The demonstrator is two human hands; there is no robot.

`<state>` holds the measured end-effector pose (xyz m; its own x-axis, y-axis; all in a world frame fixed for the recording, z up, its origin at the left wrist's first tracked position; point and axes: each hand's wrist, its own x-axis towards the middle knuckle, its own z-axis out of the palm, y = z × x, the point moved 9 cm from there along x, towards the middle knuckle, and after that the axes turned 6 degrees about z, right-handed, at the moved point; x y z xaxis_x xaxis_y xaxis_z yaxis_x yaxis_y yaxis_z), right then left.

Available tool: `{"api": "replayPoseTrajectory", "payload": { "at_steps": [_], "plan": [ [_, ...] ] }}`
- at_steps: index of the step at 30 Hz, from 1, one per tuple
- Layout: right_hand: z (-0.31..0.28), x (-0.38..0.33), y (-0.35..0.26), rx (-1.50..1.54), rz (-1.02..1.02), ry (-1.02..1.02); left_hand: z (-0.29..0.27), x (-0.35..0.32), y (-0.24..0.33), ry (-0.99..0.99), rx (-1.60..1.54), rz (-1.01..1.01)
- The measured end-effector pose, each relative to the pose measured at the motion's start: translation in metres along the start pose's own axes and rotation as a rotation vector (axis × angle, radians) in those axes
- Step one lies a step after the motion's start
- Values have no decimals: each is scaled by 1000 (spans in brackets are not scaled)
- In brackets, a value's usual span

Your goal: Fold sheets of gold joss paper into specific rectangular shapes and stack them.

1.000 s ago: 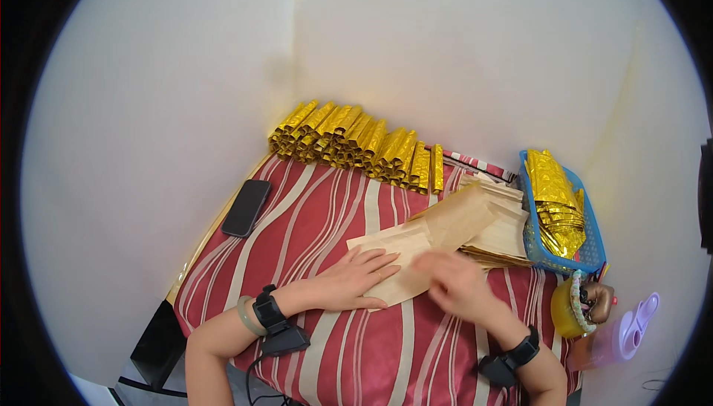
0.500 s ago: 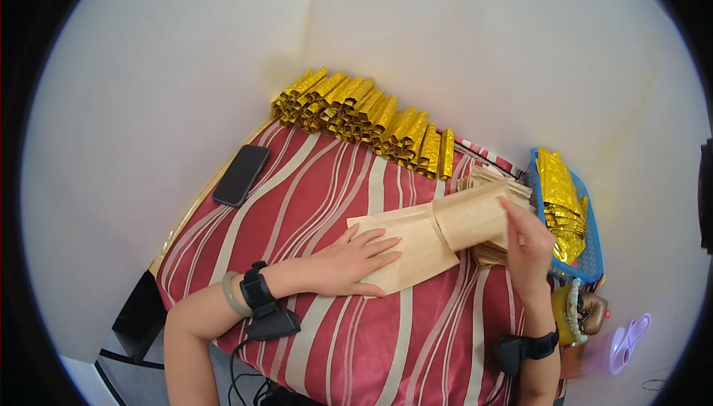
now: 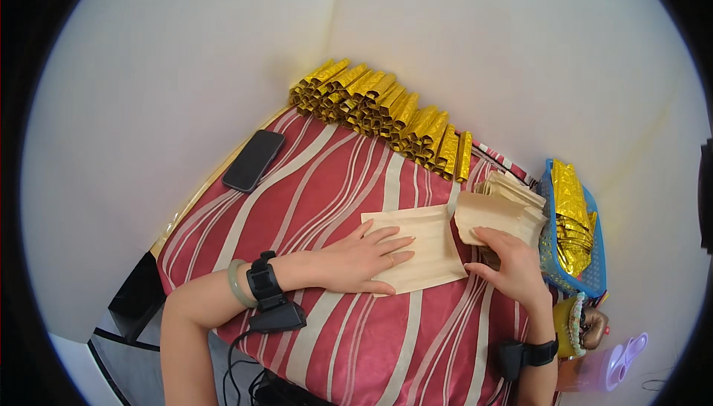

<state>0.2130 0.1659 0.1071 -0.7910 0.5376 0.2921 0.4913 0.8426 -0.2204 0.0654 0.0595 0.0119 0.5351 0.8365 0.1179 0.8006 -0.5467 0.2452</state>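
My left hand (image 3: 370, 260) lies flat with spread fingers on the left part of a tan paper sheet (image 3: 425, 246). To its right, my right hand (image 3: 512, 261) rests its fingertips on the lower edge of a second, curled tan paper piece (image 3: 483, 214). The thumb of that hand stands apart from the fingers, beside the flat sheet's right edge. Behind the curled piece sits a pile of tan papers (image 3: 518, 196), partly covered by it and by my right hand.
Gold foil rolls (image 3: 386, 112) are stacked along the far edge of the red striped cloth (image 3: 319, 183). A dark phone (image 3: 254, 160) lies at the left. At the right stand a blue basket (image 3: 601, 265) with gold foil sheets (image 3: 570, 216) and a purple-lidded cup (image 3: 609, 367).
My right hand has moved down and left, and its raised fingers have come down onto the paper. The right-hand paper has shifted off the flat sheet and curled. My left hand stays on the sheet.
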Motion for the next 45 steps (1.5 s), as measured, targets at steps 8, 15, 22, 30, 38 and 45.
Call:
{"api": "replayPoseTrajectory", "payload": {
  "at_steps": [8,15,22,30,38,45],
  "plan": [
    [7,-4,30,172,232,-52,3,2,-1,-30,7,-10],
    [-31,-19,27,-311,-77,463,0,3,1,-29,1,-5],
    [-13,-5,18,-197,37,256,3,-1,1,-33,-8,-8],
    [41,-15,-46,237,-246,-185,0,2,2,-27,31,-11],
    [48,-15,-42,207,-257,-153,-14,3,9,136,-58,81],
    [51,-16,-39,245,-269,-62,-34,2,20,196,-145,109]
  ]
}}
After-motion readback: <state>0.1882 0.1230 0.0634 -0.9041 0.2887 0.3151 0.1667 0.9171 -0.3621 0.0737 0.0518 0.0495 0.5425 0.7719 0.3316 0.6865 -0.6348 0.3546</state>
